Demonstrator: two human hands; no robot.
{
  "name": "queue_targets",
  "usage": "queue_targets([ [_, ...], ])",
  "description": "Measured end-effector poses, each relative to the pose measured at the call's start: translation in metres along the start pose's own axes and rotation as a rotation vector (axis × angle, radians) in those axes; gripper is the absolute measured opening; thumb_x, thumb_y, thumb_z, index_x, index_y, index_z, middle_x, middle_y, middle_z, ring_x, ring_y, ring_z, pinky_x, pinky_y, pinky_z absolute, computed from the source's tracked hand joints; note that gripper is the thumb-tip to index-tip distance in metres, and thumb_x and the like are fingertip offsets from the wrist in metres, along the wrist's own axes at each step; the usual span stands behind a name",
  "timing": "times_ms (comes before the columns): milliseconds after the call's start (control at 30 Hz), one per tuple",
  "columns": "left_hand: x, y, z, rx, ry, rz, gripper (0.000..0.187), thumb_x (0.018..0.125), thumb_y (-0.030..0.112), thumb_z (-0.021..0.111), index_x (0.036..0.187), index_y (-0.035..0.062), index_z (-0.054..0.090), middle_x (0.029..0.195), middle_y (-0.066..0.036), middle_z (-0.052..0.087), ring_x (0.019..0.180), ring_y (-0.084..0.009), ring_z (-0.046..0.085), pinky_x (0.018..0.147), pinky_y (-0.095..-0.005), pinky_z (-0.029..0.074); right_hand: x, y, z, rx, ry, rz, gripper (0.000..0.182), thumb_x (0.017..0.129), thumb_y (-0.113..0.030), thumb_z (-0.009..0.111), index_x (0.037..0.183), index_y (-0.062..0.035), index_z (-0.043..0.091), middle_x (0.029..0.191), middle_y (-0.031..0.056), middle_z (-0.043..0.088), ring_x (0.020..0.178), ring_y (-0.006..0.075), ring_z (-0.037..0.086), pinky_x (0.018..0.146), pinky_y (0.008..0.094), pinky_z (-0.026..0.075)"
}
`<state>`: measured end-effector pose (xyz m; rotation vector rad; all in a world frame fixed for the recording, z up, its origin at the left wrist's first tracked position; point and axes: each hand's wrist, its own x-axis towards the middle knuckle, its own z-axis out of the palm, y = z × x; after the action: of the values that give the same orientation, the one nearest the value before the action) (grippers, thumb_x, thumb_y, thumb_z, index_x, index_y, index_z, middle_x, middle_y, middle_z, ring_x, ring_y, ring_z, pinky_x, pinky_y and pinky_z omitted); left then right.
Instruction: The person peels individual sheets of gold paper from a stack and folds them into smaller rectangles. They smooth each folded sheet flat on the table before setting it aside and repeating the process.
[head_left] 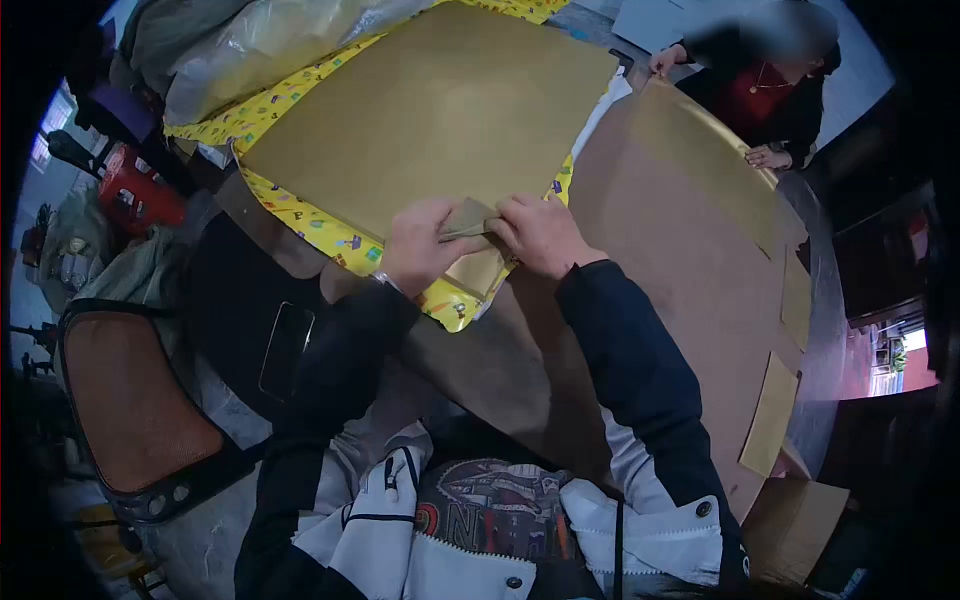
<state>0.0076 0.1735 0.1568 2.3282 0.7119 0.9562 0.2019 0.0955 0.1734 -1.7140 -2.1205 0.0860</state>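
A large gold sheet lies on the table over yellow patterned paper, whose edges stick out around it. At the near corner of the sheet, my left hand and my right hand are close together. Both are closed on a small folded piece of gold paper, its top edge bent up between the fingers. My left thumb presses along its lower side, while the right fingertips pinch its other end. Below the hands, a flap of gold paper rests over the yellow paper.
Across the brown table, a co-worker handles another gold sheet. Gold strips lie along the right edge, near a cardboard box. A phone lies left of my arms, beyond which stands a chair. Plastic-wrapped material sits behind.
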Motion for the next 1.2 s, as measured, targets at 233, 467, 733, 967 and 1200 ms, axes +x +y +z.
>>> queue_targets([
  [233,0.000,0.004,0.004,-0.186,0.045,-0.029,0.015,0.081,0.006,0.061,0.094,0.0016,0.067,0.080,-0.016,0.067,0.073,-0.0289,0.067,0.066,-0.0338,0.052,-0.014,0.008,0.000,0.030,0.067,0.098,0.028,0.088,-0.032,0.057,0.101,-0.0070,0.059,0.102,0.0123,0.061,0.103,0.0320,0.056,0.089,0.0446,0.043],
  [467,-0.002,0.027,-0.005,-0.056,0.148,0.160,0.021,0.073,-0.001,0.058,0.091,0.0028,0.068,0.083,-0.015,0.067,0.079,-0.0320,0.065,0.071,-0.0384,0.051,-0.018,0.051,-0.005,0.498,0.335,0.635,0.046,0.098,-0.038,0.043,0.118,0.0016,0.055,0.107,0.0227,0.063,0.104,0.0394,0.058,0.091,0.0399,0.045],
  [733,-0.024,0.063,-0.006,0.115,0.114,0.382,0.015,0.068,0.004,0.061,0.081,0.0088,0.063,0.079,-0.010,0.065,0.074,-0.0288,0.063,0.067,-0.0380,0.049,-0.012,0.124,0.009,0.636,0.476,0.882,0.072,0.092,-0.061,0.041,0.095,0.0081,0.064,0.089,0.0215,0.067,0.088,0.0284,0.064,0.081,0.0393,0.046],
  [967,-0.103,0.105,0.023,0.086,-0.197,0.536,0.017,0.071,0.019,0.065,0.086,0.0118,0.061,0.085,-0.003,0.065,0.079,-0.0194,0.063,0.078,-0.0357,0.046,-0.041,0.158,0.007,0.687,0.466,1.023,0.038,0.089,-0.035,0.063,0.085,0.0024,0.065,0.072,0.0047,0.062,0.065,0.0135,0.057,0.057,0.0320,0.044],
  [1200,-0.089,0.112,-0.028,-0.096,-0.699,0.314,0.035,0.081,0.037,0.070,0.105,0.0125,0.064,0.094,-0.008,0.067,0.087,-0.0250,0.065,0.077,-0.0388,0.051,-0.080,0.177,0.023,0.735,0.464,0.975,0.024,0.087,-0.025,0.064,0.079,-0.0018,0.062,0.070,0.0023,0.060,0.061,0.0124,0.053,0.057,0.0299,0.043],
])
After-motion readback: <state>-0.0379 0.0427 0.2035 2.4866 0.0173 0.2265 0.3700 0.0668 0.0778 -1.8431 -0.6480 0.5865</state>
